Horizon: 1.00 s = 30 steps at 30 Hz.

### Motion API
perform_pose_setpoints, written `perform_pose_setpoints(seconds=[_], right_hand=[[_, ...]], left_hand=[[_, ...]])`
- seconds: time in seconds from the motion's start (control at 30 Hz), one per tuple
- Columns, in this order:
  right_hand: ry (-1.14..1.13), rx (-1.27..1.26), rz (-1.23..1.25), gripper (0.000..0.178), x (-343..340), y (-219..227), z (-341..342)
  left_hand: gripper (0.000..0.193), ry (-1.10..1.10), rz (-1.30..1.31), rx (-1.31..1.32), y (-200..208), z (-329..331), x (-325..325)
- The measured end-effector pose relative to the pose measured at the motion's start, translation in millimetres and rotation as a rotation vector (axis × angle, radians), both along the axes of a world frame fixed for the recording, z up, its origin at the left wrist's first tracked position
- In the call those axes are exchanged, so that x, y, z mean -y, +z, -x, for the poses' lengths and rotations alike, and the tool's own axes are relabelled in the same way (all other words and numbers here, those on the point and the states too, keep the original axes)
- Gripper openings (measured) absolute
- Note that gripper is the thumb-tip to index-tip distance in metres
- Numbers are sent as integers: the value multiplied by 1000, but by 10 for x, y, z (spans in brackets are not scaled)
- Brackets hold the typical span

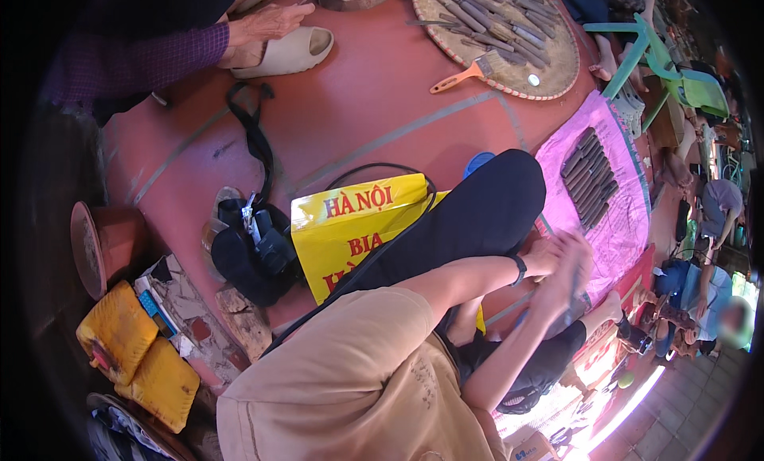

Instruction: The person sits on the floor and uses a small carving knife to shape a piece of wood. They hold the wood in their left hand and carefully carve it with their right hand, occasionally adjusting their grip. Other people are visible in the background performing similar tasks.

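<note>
1. Two hands, close together: the left hand [543, 256], below one dark wristband [519, 271], and the blurred right hand [577, 262]; I cannot tell what either grips.
2. One row of dark sticks [589, 178], packed too tightly to count surely, lies just beyond the hands on one pink sheet [631, 202].
3. One round woven tray [561, 72] on the red floor [358, 111] bears a heap of brown sticks [485, 19], overlapping past counting, plus one orange-handled brush [460, 76] across its rim and one round white piece [533, 80].
4. One yellow board [374, 222] shows three lines of large red lettering.
5. One tan shirt [342, 365] carries small dark writing, too small to read.
6. One co-worker's hand [270, 21], in a purple checked sleeve, is near a beige sandal [298, 53].
</note>
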State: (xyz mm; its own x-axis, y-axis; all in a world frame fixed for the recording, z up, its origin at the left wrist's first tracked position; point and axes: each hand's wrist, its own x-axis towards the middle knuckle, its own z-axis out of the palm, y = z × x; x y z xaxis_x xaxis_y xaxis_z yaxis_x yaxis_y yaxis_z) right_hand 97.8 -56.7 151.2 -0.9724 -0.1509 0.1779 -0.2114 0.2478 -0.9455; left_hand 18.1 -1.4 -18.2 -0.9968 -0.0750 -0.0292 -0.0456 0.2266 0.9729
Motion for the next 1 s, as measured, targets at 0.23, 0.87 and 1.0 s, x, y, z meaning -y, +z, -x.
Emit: perform_pose_setpoints(seconds=[0.23,0.87,1.0], right_hand=[[943,-200,-620,33,1308,88,-166],[1029,-306,-224,13,1963,395,-913],[1139,-272,-156,16,1809,485,-1176]], left_hand=[[50,-77,40,-51,-142,-62,61],[50,-141,91,-164,-119,-172,153],[50,-150,110,-173,-120,-204,146]])
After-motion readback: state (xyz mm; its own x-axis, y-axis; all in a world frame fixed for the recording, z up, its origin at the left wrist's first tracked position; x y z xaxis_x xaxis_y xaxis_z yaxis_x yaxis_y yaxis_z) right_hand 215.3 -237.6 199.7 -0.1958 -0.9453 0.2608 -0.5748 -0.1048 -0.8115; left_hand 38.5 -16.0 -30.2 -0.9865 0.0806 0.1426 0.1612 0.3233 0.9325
